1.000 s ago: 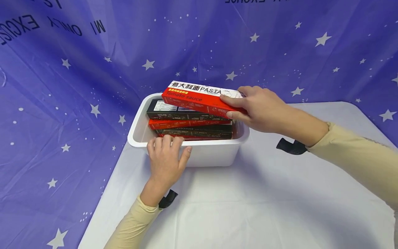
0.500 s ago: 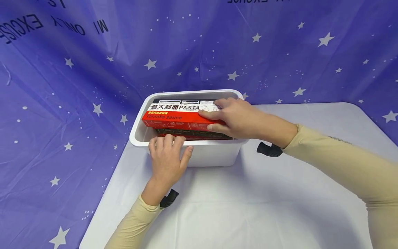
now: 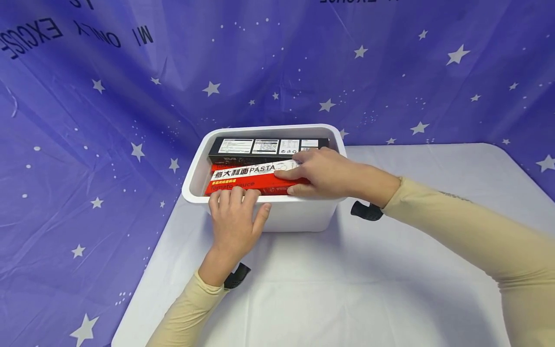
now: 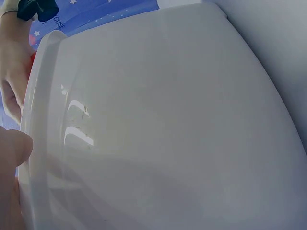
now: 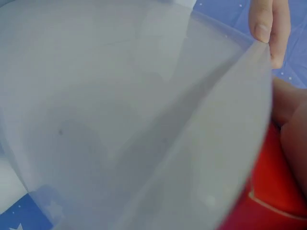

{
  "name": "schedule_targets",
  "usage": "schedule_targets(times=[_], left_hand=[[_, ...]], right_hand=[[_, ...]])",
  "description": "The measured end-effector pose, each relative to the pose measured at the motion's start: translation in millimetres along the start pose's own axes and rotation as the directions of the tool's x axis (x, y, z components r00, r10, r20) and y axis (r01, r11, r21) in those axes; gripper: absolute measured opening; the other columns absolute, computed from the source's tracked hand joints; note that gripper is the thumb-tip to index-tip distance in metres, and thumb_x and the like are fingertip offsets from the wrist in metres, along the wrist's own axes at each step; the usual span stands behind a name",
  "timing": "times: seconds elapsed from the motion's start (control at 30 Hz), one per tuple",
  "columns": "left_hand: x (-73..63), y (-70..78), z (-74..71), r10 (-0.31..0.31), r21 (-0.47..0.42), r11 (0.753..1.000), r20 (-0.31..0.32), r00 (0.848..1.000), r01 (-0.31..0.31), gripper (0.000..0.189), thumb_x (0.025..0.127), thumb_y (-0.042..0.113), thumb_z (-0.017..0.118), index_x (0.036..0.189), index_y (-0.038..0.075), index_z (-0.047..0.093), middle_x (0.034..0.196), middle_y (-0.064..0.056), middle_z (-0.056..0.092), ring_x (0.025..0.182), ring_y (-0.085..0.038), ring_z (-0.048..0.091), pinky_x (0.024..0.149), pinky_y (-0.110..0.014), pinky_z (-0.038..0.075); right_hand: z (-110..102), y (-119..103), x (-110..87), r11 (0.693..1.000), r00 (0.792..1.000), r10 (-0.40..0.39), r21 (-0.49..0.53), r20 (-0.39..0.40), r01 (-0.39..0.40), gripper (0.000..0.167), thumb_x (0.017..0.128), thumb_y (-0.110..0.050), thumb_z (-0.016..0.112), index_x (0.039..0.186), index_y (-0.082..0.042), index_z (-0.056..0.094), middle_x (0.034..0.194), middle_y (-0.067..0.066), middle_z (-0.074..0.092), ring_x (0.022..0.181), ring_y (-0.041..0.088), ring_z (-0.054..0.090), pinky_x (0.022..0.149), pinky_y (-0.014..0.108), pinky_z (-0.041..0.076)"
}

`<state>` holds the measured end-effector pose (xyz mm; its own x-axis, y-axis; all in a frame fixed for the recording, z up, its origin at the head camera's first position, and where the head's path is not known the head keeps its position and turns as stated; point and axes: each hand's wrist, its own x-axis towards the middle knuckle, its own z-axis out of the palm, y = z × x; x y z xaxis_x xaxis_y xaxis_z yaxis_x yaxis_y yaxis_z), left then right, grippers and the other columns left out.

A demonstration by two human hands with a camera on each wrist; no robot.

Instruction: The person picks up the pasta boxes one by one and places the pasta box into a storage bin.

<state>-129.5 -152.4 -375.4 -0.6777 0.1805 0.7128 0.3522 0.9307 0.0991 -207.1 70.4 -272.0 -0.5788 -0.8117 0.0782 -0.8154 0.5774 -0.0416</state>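
Note:
In the head view my right hand [image 3: 327,174] grips the right end of a red and white pasta box [image 3: 236,184] marked "Tomato sauce". The box lies slightly slanted inside a white plastic bin [image 3: 299,216], along its near wall. Behind it a black box [image 3: 260,147] with white label panels lies face up, and part of another red box shows between them. My left hand [image 3: 234,217] holds the bin's near rim, fingers over the edge; the right wrist view shows the left thumb and fingers [image 5: 263,31] on either side of this rim. Red cardboard [image 5: 276,179] shows beneath my right hand there.
The bin stands on a table with a white cloth [image 3: 295,289]. A purple-blue curtain [image 3: 277,62] with white stars hangs behind and to the left. A black strap piece [image 3: 366,210] shows at the right wrist, another [image 3: 237,276] at the left.
My right hand has carried the red pasta box from above the bin's back right down and leftward into the bin, toward the near wall. My left hand has stayed on the rim.

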Motion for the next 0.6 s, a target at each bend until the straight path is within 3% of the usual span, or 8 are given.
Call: schedule_targets(times=[0.13,0.37,0.6], left_hand=[[0.0,0.5,0.3,0.007,0.000,1.000,-0.003,1.000,-0.007,0.032,0.096,0.040,0.058,0.100,0.009,0.062,0.090,-0.016,0.057,0.089,-0.038,0.051,0.096,-0.056,0.034],[0.0,-0.2,2.4,0.014,0.001,1.000,-0.025,1.000,-0.014,0.035,0.096,0.042,0.055,0.099,0.008,0.062,0.089,-0.016,0.056,0.089,-0.038,0.050,0.094,-0.056,0.034],[-0.2,-0.9,2.4,0.007,-0.007,1.000,-0.034,0.999,-0.007,0.036,0.097,0.044,0.054,0.099,0.008,0.063,0.089,-0.015,0.055,0.089,-0.038,0.049,0.096,-0.056,0.034]], right_hand=[[4,3,1.5,1.000,1.000,-0.018,0.026,0.017,0.017,0.047,0.097,-0.041,0.064,0.143,-0.034,0.059,0.081,0.003,0.049,0.067,0.018,0.040,0.064,0.033,0.033],[1,3,11.1,1.000,0.994,0.013,0.021,0.104,-0.015,0.046,0.098,-0.040,0.064,0.143,-0.035,0.058,0.092,0.004,0.062,0.080,0.021,0.055,0.075,0.039,0.045],[3,3,23.3,1.000,0.986,0.020,0.000,0.166,-0.021,0.044,0.097,-0.039,0.067,0.140,-0.036,0.061,0.084,0.001,0.058,0.074,0.019,0.052,0.070,0.037,0.041]])
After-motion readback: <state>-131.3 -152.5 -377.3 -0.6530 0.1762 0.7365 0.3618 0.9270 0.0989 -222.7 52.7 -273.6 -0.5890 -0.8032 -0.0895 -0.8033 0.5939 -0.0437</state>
